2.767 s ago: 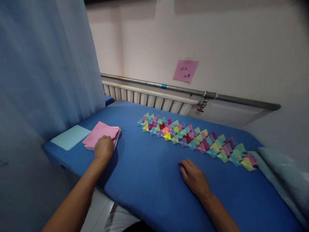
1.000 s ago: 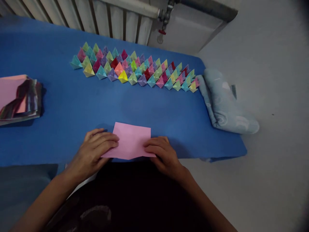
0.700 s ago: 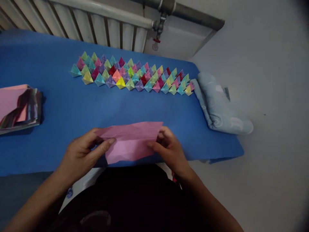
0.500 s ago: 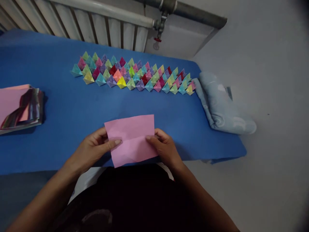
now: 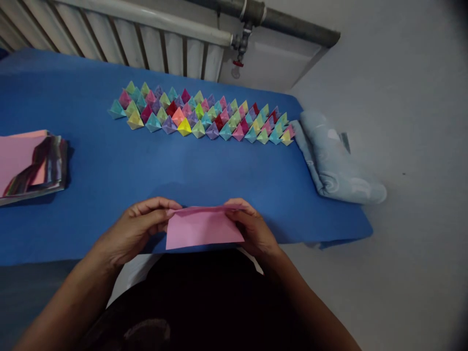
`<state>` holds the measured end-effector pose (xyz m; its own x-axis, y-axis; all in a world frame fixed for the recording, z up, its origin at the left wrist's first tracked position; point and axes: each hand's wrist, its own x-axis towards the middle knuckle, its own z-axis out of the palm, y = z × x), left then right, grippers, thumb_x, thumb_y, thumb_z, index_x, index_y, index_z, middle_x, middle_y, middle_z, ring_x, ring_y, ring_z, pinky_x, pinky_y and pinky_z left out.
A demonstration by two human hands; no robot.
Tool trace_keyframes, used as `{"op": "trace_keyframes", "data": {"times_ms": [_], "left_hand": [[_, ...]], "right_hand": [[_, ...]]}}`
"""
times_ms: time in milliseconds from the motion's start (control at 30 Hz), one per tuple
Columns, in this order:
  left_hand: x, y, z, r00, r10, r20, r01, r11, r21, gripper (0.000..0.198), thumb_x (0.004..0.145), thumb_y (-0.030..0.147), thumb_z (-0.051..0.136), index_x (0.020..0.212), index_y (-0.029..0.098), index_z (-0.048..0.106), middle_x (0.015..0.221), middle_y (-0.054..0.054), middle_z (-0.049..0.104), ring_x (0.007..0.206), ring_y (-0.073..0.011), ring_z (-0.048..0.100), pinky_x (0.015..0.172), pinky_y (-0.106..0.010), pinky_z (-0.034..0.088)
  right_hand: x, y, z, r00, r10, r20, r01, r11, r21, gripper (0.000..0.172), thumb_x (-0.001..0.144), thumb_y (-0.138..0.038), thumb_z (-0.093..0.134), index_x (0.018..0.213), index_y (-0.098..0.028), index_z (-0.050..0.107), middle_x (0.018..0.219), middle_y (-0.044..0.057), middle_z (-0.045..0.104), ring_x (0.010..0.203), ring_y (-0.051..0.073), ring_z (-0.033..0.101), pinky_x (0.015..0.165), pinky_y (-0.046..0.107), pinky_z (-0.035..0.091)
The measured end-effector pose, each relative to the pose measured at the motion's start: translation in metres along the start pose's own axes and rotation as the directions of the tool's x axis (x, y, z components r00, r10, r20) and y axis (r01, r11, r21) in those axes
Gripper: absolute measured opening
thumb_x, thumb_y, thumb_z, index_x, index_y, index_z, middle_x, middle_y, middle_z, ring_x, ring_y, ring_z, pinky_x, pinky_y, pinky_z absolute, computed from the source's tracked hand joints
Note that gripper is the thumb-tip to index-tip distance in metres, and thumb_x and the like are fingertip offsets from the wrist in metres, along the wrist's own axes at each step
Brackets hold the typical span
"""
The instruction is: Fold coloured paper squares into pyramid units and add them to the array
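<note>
A pink sheet of paper is held above the front edge of the blue surface, its upper part bent over along a crosswise line. My left hand pinches the paper's upper left corner between thumb and fingers. At the upper right, my right hand grips it, the thumb on the near side and the fingers behind. Several small folded paper boats in many colours stand in close rows farther back.
At the left lies a stack of coloured paper on the blue surface. A rolled grey-blue cloth rests at the right by the wall. Behind are a white radiator and a pipe with a red valve.
The pink paper's top part has been bent over, so a shorter piece faces me. The fingers of both hands have moved up to its upper edge.
</note>
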<state>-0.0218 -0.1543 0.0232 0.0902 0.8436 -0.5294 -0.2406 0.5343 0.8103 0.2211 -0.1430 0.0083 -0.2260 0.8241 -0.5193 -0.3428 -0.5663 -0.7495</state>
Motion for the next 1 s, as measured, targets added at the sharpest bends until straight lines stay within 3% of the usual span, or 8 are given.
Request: {"op": "trace_keyframes", "data": {"times_ms": [200, 333, 567, 700, 767, 833, 900, 1000], "left_hand": [[-0.003, 0.001, -0.004, 0.99, -0.011, 0.138, 0.028, 0.992, -0.122, 0.032, 0.058, 0.017, 0.078, 0.089, 0.023, 0.08, 0.081, -0.005, 0.077, 0.07, -0.0153, 0.07, 0.065, -0.023, 0.059], [0.0, -0.006, 0.001, 0.997, 0.07, 0.02, -0.067, 0.989, -0.131, 0.027, 0.059, 0.02, 0.084, 0.085, 0.022, 0.077, 0.075, -0.002, 0.074, 0.061, -0.011, 0.066, 0.059, -0.021, 0.056], [0.009, -0.009, 0.007, 0.947, 0.316, -0.057, -0.286, 0.911, 0.298, 0.025, 0.075, 0.042, 0.074, 0.074, 0.018, 0.066, 0.064, 0.003, 0.063, 0.053, -0.0086, 0.056, 0.056, -0.023, 0.048], [0.016, -0.012, 0.001, 0.928, 0.369, -0.049, -0.267, 0.752, 0.603, 0.028, 0.077, 0.047, 0.067, 0.071, 0.02, 0.061, 0.058, 0.005, 0.056, 0.051, -0.0116, 0.051, 0.05, -0.024, 0.042], [0.017, -0.015, 0.0, 0.859, 0.508, -0.063, -0.283, 0.574, 0.768, 0.021, 0.08, 0.041, 0.064, 0.081, 0.02, 0.065, 0.066, 0.002, 0.06, 0.057, -0.0148, 0.055, 0.055, -0.027, 0.045], [0.016, -0.02, 0.003, 0.743, 0.669, 0.001, -0.321, 0.355, 0.878, 0.018, 0.085, 0.033, 0.06, 0.095, 0.02, 0.067, 0.084, -0.004, 0.066, 0.071, -0.0192, 0.06, 0.067, -0.033, 0.05], [0.014, -0.026, 0.011, 0.64, 0.742, 0.202, -0.444, 0.142, 0.885, 0.019, 0.091, 0.025, 0.054, 0.105, 0.02, 0.066, 0.1, -0.007, 0.068, 0.087, -0.0221, 0.063, 0.08, -0.037, 0.051], [0.013, -0.037, 0.025, 0.52, 0.68, 0.517, -0.65, -0.077, 0.756, 0.023, 0.094, 0.017, 0.049, 0.111, 0.02, 0.064, 0.11, -0.009, 0.068, 0.102, -0.0227, 0.062, 0.088, -0.038, 0.051]], "right_hand": [[-0.003, -0.007, -0.005, 0.982, 0.062, 0.178, -0.094, 0.979, 0.179, 0.032, 0.052, -0.017, 0.068, 0.084, -0.022, 0.07, 0.064, -0.004, 0.055, 0.049, 0.008, 0.039, 0.042, 0.019, 0.03], [-0.001, -0.003, -0.002, 0.989, -0.023, 0.149, 0.007, 0.994, 0.106, 0.039, 0.055, -0.022, 0.075, 0.093, -0.025, 0.069, 0.069, -0.004, 0.059, 0.051, 0.009, 0.042, 0.045, 0.021, 0.036], [0.004, 0.0, 0.001, 0.941, -0.337, -0.009, 0.305, 0.862, -0.406, 0.023, 0.08, -0.042, 0.067, 0.082, -0.02, 0.063, 0.064, -0.004, 0.054, 0.051, 0.008, 0.044, 0.05, 0.023, 0.035], [0.007, 0.001, 0.001, 0.932, -0.362, -0.032, 0.276, 0.763, -0.585, 0.04, 0.078, -0.032, 0.065, 0.115, -0.02, 0.058, 0.059, -0.009, 0.05, 0.052, 0.011, 0.047, 0.054, 0.025, 0.037], [0.007, 0.001, 0.002, 0.926, -0.375, -0.038, 0.25, 0.687, -0.682, 0.06, 0.077, -0.026, 0.063, 0.136, -0.02, 0.049, 0.058, -0.01, 0.048, 0.054, 0.012, 0.048, 0.056, 0.026, 0.039], [0.007, 0.001, 0.003, 0.927, -0.374, -0.025, 0.229, 0.618, -0.752, 0.07, 0.078, -0.022, 0.06, 0.146, -0.022, 0.041, 0.057, -0.01, 0.047, 0.053, 0.012, 0.048, 0.057, 0.027, 0.039], [0.007, 0.001, 0.005, 0.929, -0.371, 0.0, 0.224, 0.559, -0.798, 0.067, 0.079, -0.021, 0.058, 0.144, -0.024, 0.044, 0.057, -0.01, 0.048, 0.054, 0.012, 0.048, 0.058, 0.027, 0.039], [0.007, 0.001, 0.008, 0.932, -0.361, 0.017, 0.224, 0.541, -0.811, 0.049, 0.079, -0.02, 0.058, 0.127, -0.025, 0.059, 0.06, -0.009, 0.049, 0.056, 0.011, 0.049, 0.058, 0.025, 0.038]]}}
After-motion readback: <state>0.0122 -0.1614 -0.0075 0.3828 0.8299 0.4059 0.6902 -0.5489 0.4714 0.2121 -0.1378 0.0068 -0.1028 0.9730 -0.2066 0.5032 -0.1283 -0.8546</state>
